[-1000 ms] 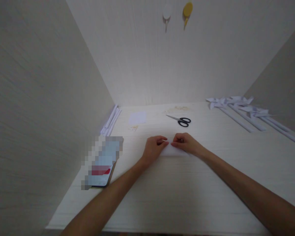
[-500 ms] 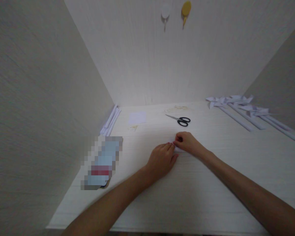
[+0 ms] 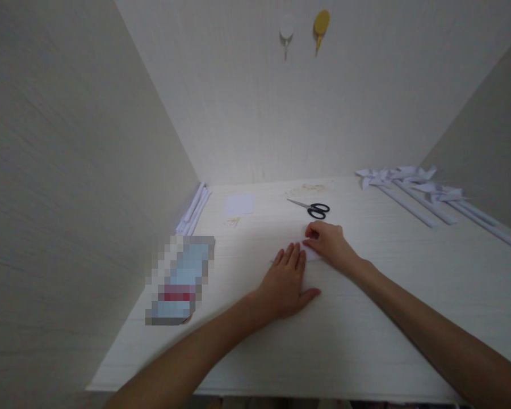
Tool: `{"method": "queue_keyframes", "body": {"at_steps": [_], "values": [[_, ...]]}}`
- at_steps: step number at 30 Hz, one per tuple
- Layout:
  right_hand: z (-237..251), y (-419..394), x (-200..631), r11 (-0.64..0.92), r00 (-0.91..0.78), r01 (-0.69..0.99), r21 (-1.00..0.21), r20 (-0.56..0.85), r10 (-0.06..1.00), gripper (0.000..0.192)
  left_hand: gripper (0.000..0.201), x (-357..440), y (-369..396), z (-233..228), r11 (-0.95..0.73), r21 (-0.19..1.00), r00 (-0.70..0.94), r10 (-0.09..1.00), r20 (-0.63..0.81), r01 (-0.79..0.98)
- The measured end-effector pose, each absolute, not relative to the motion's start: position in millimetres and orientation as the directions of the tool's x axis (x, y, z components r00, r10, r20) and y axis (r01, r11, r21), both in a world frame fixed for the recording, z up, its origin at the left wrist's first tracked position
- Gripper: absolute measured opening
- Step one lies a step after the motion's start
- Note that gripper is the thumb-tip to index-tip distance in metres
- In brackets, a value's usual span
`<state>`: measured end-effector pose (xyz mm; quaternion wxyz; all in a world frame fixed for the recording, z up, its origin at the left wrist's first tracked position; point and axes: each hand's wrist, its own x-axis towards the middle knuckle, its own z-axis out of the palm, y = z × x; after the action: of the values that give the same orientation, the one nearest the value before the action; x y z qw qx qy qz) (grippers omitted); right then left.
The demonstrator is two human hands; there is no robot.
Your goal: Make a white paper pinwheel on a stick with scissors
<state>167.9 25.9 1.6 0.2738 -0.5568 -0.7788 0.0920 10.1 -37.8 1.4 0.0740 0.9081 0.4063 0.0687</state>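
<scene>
The left hand (image 3: 287, 281) lies flat and open, palm down with the fingers spread, pressing on a white sheet of paper (image 3: 296, 250) that is hard to make out against the pale surface (image 3: 366, 341). The right hand (image 3: 330, 241) sits just beyond it with the fingers curled, its tips pinching or pressing the far edge of the same paper; whether it truly grips the sheet cannot be told. The two hands almost touch at the fingertips.

Just behind the right hand lie black-handled scissors (image 3: 313, 208), blades pointing left, with nothing between them and the hand. Farther left is a small white square of paper (image 3: 239, 203). A bundle of rolled white paper sticks (image 3: 193, 209) rests along the left wall. A pixelated phone-like object (image 3: 177, 281) lies to the left of the left forearm, well apart from it. At the far right are several finished paper pinwheels (image 3: 409, 179) on long sticks. Two hooks, one white (image 3: 286, 31) and one yellow (image 3: 321, 25), hang on the back wall.
</scene>
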Motion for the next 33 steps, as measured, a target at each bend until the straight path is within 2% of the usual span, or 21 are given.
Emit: {"method": "queue_keyframes", "body": {"at_steps": [2,4,7,14,21,28,33], "values": [[2.9,20.7,164.7,0.428,-0.265,0.829,-0.360,0.420,0.868,0.008,0.073,10.8,-28.2,-0.1,-0.652,0.196,0.655,0.753,0.063,0.732],[2.1,14.5,159.4,0.492,-0.341,0.811,-0.317,0.427,0.838,0.016,0.074,13.3,-16.9,-1.3,-0.634,0.202,0.634,0.770,0.072,0.747],[-4.2,5.1,151.4,0.542,-0.437,0.795,-0.272,0.364,0.823,0.027,0.069,17.1,-2.8,-2.5,-0.615,0.196,0.616,0.785,0.063,0.764],[-17.5,-6.2,163.3,0.524,-0.487,0.832,-0.182,0.213,0.847,0.048,0.073,16.3,2.8,-6.7,-0.601,0.149,0.600,0.798,0.059,0.785],[-16.8,-4.4,189.2,0.612,-0.598,0.786,-0.087,0.146,0.788,0.053,0.081,11.4,1.6,-7.2,-0.593,0.125,0.588,0.805,0.080,0.796],[-18.2,-4.7,190.9,0.609,-0.593,0.790,-0.071,0.159,0.789,0.054,0.080,-10.9,-3.0,0.9,-0.591,0.079,0.592,0.806,0.008,0.803],[-18.0,-4.0,190.8,0.614,-0.598,0.786,-0.069,0.163,0.784,0.056,0.077,-29.5,-11.0,0.3,-0.575,0.051,0.575,0.818,0.008,0.817]]}}
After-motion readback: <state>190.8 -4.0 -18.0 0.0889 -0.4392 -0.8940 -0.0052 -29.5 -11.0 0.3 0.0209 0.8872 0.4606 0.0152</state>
